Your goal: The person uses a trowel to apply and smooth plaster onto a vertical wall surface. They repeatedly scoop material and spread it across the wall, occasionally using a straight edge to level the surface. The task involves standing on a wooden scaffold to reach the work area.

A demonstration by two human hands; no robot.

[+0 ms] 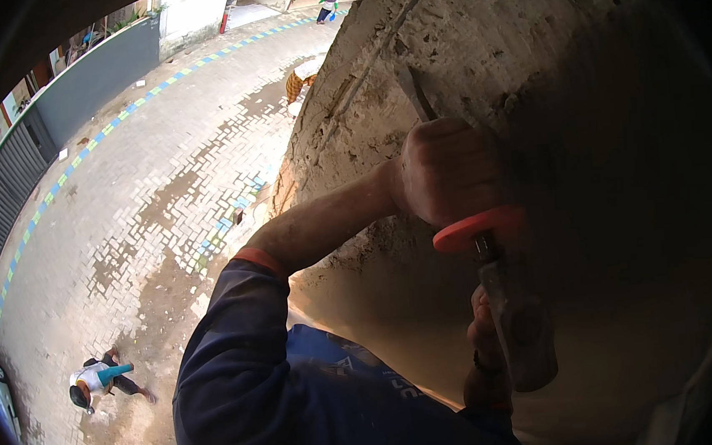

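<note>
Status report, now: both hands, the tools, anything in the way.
Left hand closed round chisel, blade at rough masonry. Right hand gripping hammer, head just below orange guard. Masonry's right side lost in deep shadow.

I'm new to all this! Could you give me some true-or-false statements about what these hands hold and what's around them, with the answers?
1. The left hand grips a chisel with a round guard. True.
2. The guard is green. False: it is orange-red.
3. The right hand is empty. False: it holds a hammer.
4. The left sleeve is mostly dark blue. True.
5. A paved street shows on the picture's left. True.
6. Nobody else is in view. False: a person in white and teal is on that street.
</note>
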